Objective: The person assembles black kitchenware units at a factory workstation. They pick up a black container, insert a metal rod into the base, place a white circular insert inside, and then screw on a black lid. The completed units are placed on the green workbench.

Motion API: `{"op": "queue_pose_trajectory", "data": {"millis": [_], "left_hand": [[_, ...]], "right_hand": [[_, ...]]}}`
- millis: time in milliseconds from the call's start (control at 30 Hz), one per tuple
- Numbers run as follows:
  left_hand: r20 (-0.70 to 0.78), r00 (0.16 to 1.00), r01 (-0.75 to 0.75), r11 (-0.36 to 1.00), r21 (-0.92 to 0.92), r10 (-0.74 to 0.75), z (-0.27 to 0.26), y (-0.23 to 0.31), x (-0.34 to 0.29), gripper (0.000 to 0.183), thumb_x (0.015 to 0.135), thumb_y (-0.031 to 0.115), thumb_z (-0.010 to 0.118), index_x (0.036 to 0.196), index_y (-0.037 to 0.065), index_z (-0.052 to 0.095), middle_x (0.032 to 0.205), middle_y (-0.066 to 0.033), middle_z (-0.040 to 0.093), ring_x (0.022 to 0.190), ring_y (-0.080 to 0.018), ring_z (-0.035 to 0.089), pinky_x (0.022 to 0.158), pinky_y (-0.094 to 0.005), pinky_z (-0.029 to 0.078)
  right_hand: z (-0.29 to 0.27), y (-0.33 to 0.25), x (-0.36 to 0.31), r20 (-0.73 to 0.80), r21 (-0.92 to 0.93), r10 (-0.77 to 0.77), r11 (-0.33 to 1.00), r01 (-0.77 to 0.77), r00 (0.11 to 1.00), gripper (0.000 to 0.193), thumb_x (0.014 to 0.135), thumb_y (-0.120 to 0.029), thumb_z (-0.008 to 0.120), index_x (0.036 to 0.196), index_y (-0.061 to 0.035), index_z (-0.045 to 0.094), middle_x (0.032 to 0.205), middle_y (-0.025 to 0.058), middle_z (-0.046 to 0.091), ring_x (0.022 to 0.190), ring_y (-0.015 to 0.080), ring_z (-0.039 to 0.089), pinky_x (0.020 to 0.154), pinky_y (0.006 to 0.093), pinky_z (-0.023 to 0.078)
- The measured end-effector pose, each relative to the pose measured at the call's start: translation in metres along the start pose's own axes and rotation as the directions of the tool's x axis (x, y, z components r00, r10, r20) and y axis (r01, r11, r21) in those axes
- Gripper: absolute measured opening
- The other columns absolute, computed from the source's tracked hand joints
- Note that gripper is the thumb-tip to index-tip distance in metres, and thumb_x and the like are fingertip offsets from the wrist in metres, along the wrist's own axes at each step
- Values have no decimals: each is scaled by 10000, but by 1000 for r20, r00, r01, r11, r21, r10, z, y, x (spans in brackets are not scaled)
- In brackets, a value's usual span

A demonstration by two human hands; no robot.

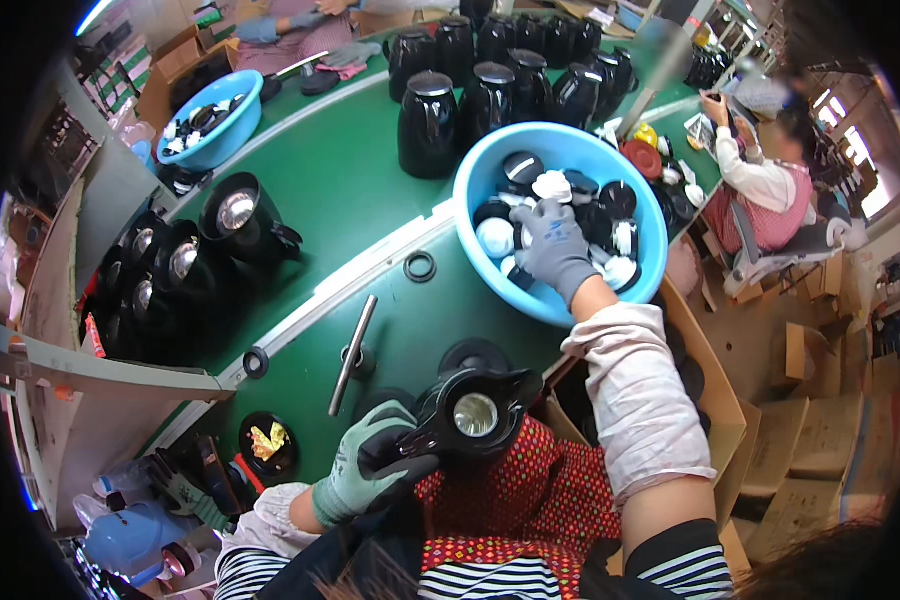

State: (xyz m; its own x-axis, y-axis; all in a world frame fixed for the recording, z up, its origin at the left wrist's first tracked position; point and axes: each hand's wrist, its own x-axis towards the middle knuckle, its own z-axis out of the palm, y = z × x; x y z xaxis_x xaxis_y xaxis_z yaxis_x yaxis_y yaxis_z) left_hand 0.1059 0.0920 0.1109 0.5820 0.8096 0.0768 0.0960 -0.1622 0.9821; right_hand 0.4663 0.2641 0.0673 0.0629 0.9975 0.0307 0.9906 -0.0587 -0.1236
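My left hand (375, 465), in a green glove with dark fingers, is closed round the handle of a black vacuum jug (485, 385). The jug's open mouth faces up and shows a shiny silver lining. In a grey glove, my right hand (555, 245) reaches into a light-blue basin (478, 245) of black and white lids and stoppers. Its fingers curl down among them, with a white stopper (552, 187) at the fingertips; whether that piece is gripped is hidden. A black lid (523, 168) lies just beyond it.
Black jugs (430, 125) stand along the green table's far side; others (235, 215) stand uncapped at the left. A metal bar (353, 355) on a post rises near the jug. Black rings (420, 266) lie about. A co-worker (765, 195) sits at the right, beyond cardboard boxes (785, 440).
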Motion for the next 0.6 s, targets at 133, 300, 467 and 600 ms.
{"op": "queue_pose_trajectory", "data": {"millis": [133, 300, 467, 600], "left_hand": [[30, 993, -112, 991, 79, 110, 15, 0, 5, 307, 805, 130, 925, 992, -5, 723, 912, -129, 638, 815, -310, 621, 743, -404, 493], [63, 978, -208, 964, 168, 200, 30, 26, 1, 281, 808, 142, 922, 985, 11, 748, 892, -142, 648, 732, -319, 648, 644, -405, 501], [127, 965, -250, 953, 169, 231, 65, 50, -8, 268, 831, 143, 901, 1022, 26, 753, 946, -158, 674, 782, -351, 692, 667, -424, 537], [243, 943, -270, 947, 173, 225, 91, 69, -24, 299, 817, 98, 885, 1066, 8, 745, 991, -170, 688, 811, -355, 697, 716, -415, 549]], "right_hand": [[-29, 15, -63, -313, 648, 121, 752, 119, 942, 548, 818, -191, 865, 1255, -65, 559, 1287, 178, 573, 1163, 294, 641, 959, 428, 572], [-121, -28, -202, -190, 977, 99, 113, 178, 977, 624, 832, 11, 827, 1349, -23, 480, 1300, 160, 532, 1180, 239, 633, 979, 341, 563], [-123, -46, -320, -318, 827, 75, 509, 238, 945, 899, 747, -106, 914, 1524, 2, 475, 1408, 180, 494, 1302, 298, 556, 1136, 406, 466], [-97, -55, -374, -393, 459, -7, 865, 203, 919, 909, 879, -349, 845, 1628, -9, 458, 1439, 227, 457, 1334, 379, 487, 1164, 444, 402]]}}
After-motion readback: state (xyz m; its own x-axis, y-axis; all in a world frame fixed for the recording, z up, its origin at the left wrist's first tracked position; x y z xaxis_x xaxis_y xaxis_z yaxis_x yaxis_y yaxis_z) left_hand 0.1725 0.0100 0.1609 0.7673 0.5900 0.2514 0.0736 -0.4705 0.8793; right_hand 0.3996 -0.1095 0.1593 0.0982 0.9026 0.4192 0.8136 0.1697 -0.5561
